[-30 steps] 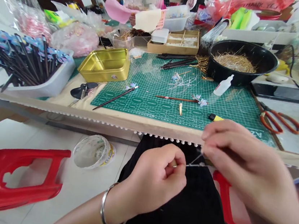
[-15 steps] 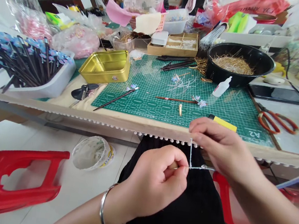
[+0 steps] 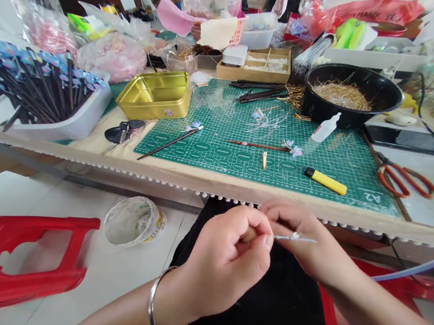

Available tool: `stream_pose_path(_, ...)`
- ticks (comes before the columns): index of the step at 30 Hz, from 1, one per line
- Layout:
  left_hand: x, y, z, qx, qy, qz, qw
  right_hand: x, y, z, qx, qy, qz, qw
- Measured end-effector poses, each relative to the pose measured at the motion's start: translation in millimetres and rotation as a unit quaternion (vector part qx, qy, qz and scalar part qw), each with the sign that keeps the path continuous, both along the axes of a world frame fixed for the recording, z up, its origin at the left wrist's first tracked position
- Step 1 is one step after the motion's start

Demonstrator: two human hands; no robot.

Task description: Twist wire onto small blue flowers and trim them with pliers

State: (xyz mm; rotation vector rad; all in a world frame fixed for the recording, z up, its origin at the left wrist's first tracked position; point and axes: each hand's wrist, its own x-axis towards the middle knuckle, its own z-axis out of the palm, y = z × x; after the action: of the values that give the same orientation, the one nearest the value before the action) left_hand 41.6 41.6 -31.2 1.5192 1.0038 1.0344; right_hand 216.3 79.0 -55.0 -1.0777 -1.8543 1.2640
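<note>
My left hand [image 3: 224, 258] is above my lap, grip narrow, thumb and forefinger pinching one end of a thin silvery strand [image 3: 308, 240]. The strand runs out nearly level to the right of my thumb tip, with a small shiny bead [image 3: 296, 235] partway along. My right hand [image 3: 312, 227] is just behind the strand, its fingertips blurred and partly covered by my left fingers; I cannot tell whether that grip has hold of anything. A bangle [image 3: 152, 302] circles my left wrist.

Both hands are on the near side of the bench [image 3: 432, 212]. On its green mat [image 3: 216, 104], nearest my right hand, lies a yellow lighter [image 3: 329, 182]. Left of it are a gold clip [image 3: 264, 160], a brown stick [image 3: 262, 146] with pale flowers at its right end, and, farther left, a dark stick [image 3: 169, 143] tipped with blue ones. A white bottle [image 3: 326, 128] is in front of the black bowl [image 3: 317, 103]. Scissors [image 3: 407, 178] with orange handles lie to the right, near a phone [image 3: 405, 140]; a gold tin [image 3: 156, 107] is at the left.
</note>
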Motion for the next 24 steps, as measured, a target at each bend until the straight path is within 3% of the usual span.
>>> stream_pose_path(2, -1, -2, 0.5, 0.003, 0.009, -0.017, 1.000, 4, 18, 0.3, 0.015, 0.044, -0.026, 0.999)
stream_pose_path(4, -2, -2, 0.3, 0.016, 0.033, -0.020, 0.999, 7, 27, 10.6, 0.082, 0.061, -0.056, 0.993)
stream_pose_path(9, 0, 1, -3.7, 0.026, 0.088, 0.001, 0.996, 10, 8, 54.3, 0.268, -0.070, -0.082, 0.957)
stream_pose_path(12, 1, 4, -5.1, -0.010, 0.110, 0.038, 0.993, 13, -21, 65.2, 0.341, -0.140, -0.025, 0.929)
stream_pose_path(14, 1, 6, -4.7, -0.018, 0.114, 0.060, 0.992, 14, -37, 60.8, 0.341, -0.159, 0.038, 0.926)
stream_pose_path(17, 0, 5, -3.8, 0.010, 0.102, 0.075, 0.992, 12, -48, 42.4, 0.234, -0.098, 0.063, 0.965)
stream_pose_path(19, -1, 4, -4.3, 0.025, 0.074, 0.076, 0.994, 7, -46, 28.2, 0.085, 0.045, 0.035, 0.995)
stream_pose_path(20, -1, 3, -4.7, 0.026, 0.053, 0.073, 0.996, 5, -44, 21.8, -0.009, 0.134, 0.016, 0.991)
stream_pose_path(22, -1, 1, -5.6, 0.014, 0.010, 0.063, 0.998, 0, -38, 11.2, -0.186, 0.295, -0.011, 0.937)
stream_pose_path(24, -1, 0, -5.5, -0.006, -0.025, 0.051, 0.998, -3, -33, 4.0, -0.296, 0.372, -0.024, 0.879)
